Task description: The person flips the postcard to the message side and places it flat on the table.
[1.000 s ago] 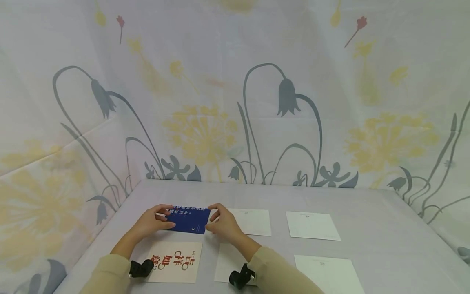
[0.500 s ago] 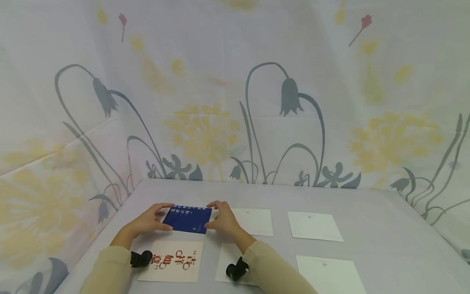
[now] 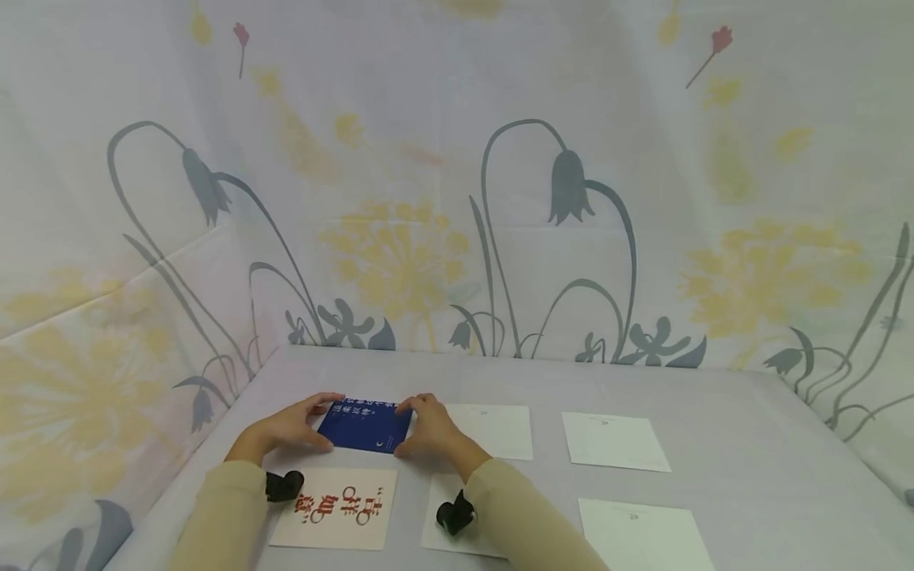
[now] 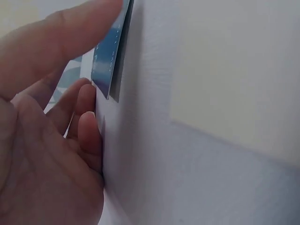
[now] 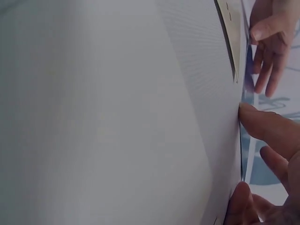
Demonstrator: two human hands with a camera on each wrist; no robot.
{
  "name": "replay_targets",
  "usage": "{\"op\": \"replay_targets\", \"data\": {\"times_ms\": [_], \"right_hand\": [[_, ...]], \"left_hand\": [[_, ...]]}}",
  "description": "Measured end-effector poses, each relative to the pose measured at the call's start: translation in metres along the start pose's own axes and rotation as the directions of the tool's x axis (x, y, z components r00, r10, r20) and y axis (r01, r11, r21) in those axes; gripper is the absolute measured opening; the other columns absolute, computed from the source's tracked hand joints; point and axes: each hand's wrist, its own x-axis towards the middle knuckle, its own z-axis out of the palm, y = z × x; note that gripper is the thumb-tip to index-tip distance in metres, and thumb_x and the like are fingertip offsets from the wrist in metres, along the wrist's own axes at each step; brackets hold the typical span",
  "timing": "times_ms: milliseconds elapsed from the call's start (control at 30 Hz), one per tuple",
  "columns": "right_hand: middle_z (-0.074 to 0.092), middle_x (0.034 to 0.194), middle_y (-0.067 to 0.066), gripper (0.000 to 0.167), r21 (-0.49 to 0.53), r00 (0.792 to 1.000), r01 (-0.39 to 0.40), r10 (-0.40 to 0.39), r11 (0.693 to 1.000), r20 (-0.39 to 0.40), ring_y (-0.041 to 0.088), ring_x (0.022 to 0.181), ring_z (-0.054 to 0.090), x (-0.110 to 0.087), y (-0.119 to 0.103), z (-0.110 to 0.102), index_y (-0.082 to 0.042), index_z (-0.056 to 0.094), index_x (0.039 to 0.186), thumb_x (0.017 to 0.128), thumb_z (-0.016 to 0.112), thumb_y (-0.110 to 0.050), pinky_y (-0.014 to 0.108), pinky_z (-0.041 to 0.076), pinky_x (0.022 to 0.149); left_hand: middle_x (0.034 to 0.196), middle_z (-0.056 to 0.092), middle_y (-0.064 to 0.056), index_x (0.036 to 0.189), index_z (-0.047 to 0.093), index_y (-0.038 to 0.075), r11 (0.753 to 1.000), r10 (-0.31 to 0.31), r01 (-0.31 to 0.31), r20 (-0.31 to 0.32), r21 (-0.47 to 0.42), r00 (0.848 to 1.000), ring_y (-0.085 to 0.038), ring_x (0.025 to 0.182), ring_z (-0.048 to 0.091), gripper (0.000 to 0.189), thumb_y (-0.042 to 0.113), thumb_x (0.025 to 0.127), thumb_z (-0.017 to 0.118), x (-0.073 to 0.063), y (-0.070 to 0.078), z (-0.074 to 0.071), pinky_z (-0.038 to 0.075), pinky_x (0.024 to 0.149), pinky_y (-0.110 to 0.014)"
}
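A dark blue postcard (image 3: 362,428) with white lettering and a small crescent moon lies at the back left of the table. My left hand (image 3: 289,428) holds its left side, index finger at the far corner and thumb at the near one. Seen nearly edge-on in the left wrist view, the blue postcard (image 4: 107,61) has a dark shadow beside it, and my thumb overlaps it. On the opposite side, my right hand (image 3: 432,432) holds the right edge between thumb and fingers. The right thumb (image 5: 262,123) touches the card's edge close to the tabletop.
Nearer me lies a cream card (image 3: 336,507) with red characters. White cards with tiny print include one (image 3: 493,431) partly behind my right hand, one (image 3: 457,496) under my right forearm, and others at right (image 3: 616,440), (image 3: 643,535). A flowered cloth (image 3: 428,159) hangs behind the table (image 3: 750,460).
My left thumb has drawn back from over the blue postcard to its left edge, and my right thumb has moved to its near right corner. The card stays in about the same place.
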Motion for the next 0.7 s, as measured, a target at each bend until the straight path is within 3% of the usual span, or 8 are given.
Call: {"op": "replay_targets", "data": {"times_ms": [267, 400, 533, 700], "right_hand": [[0.045, 0.132, 0.018, 0.046, -0.036, 0.999, -0.018, 0.02, 0.999, 0.043, 0.04, 0.122, 0.037, 0.0015, -0.0037, -0.0018, -0.011, 0.067, 0.104, 0.062, 0.085, -0.014, 0.048, 0.033, 0.101], [0.047, 0.127, 0.016, 0.042, -0.023, 0.999, -0.02, 0.021, 1.0, 0.041, 0.038, 0.119, 0.04, 0.0009, -0.005, -0.0015, -0.011, 0.069, 0.1, 0.062, 0.086, -0.013, 0.048, 0.034, 0.099], [0.046, 0.127, 0.014, 0.041, -0.022, 0.999, -0.021, 0.022, 1.0, 0.024, 0.037, 0.118, 0.041, 0.0, -0.0049, -0.0004, -0.012, 0.069, 0.098, 0.061, 0.087, -0.013, 0.047, 0.036, 0.098], [0.043, 0.131, 0.015, 0.043, 0.003, 1.0, 0.019, -0.019, 1.0, -0.009, 0.034, 0.113, 0.049, -0.0011, -0.0056, 0.0019, -0.01, 0.067, 0.099, 0.06, 0.087, -0.007, 0.044, 0.041, 0.095]], "left_hand": [[0.145, 0.021, -0.03, 0.132, 0.046, 0.001, 1.0, -0.001, 0.002, 0.012, -0.006, 1.0, -0.051, 0.128, 0.024, 0.076, -0.006, 0.063, 0.078, 0.0003, 0.0023, -0.002, 0.018, 0.103, -0.061], [0.142, 0.026, -0.032, 0.131, 0.048, 0.002, 0.999, -0.033, 0.033, 0.008, -0.008, 0.999, -0.052, 0.127, 0.025, 0.073, -0.006, 0.065, 0.077, -0.0007, 0.0041, -0.0021, 0.019, 0.102, -0.063], [0.136, 0.036, -0.031, 0.131, 0.049, 0.003, 0.998, -0.062, 0.061, -0.026, -0.035, 0.998, -0.049, 0.125, 0.031, 0.071, -0.007, 0.066, 0.075, 0.0009, 0.0034, -0.0004, 0.026, 0.1, -0.061], [0.132, 0.042, -0.027, 0.131, 0.048, 0.001, 0.996, -0.061, 0.054, -0.089, -0.078, 0.994, -0.044, 0.119, 0.039, 0.073, -0.012, 0.063, 0.073, 0.0053, -0.0009, 0.0031, 0.037, 0.094, -0.055]]}}
